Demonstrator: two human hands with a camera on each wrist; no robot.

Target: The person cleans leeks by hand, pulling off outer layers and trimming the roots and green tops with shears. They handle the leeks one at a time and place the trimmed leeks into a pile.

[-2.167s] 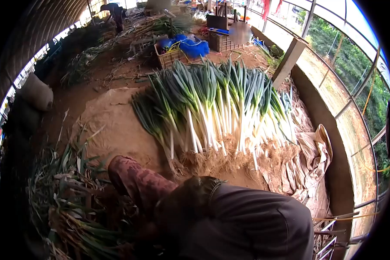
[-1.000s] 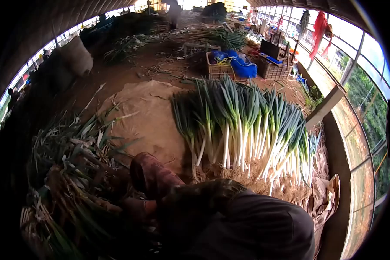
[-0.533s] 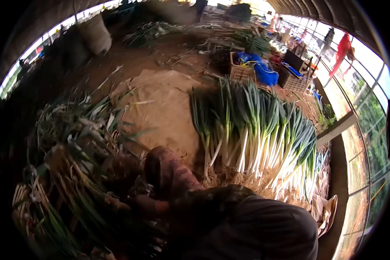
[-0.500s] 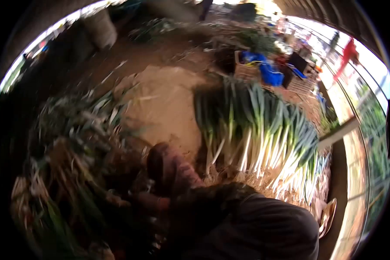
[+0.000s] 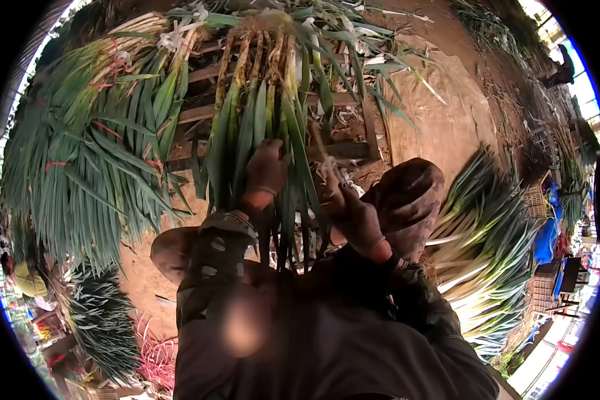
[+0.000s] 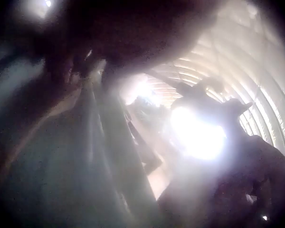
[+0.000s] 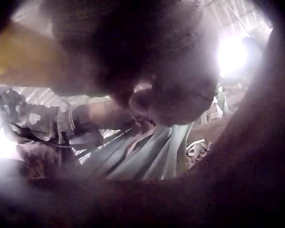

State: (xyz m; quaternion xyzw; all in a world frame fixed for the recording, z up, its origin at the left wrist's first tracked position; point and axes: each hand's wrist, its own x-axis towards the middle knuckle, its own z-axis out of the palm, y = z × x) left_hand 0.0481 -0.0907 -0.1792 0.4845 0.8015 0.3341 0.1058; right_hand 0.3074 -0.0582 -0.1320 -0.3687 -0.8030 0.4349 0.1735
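Observation:
Long green leeks (image 5: 247,133) lie with roots away on a slatted wooden rack (image 5: 197,114). My gloved left hand (image 5: 268,172) has its fingers curled round some of their leaves; in the left wrist view, glare and blur obscure the gathered leaves (image 6: 109,142). To the right of these leaves is my gloved right hand (image 5: 359,223), bent inward, near a thin, blurred tan strip that I cannot identify. In the right wrist view, the right hand (image 7: 147,71) is a dark shape above leaves (image 7: 156,154), and its grasp cannot be made out.
Leek bundles with red ties (image 5: 80,160) lie at the left. Loose leeks (image 5: 490,253) spread beyond my right knee (image 5: 410,200), near crates (image 5: 545,287). A tan sheet (image 5: 440,100) covers ground at the upper right. Red strings (image 5: 157,357) lie at the lower left.
The head view has swung left and down onto the rack, so the loose leeks now appear farther right. Both hands are now plainly visible, the left one on leaves.

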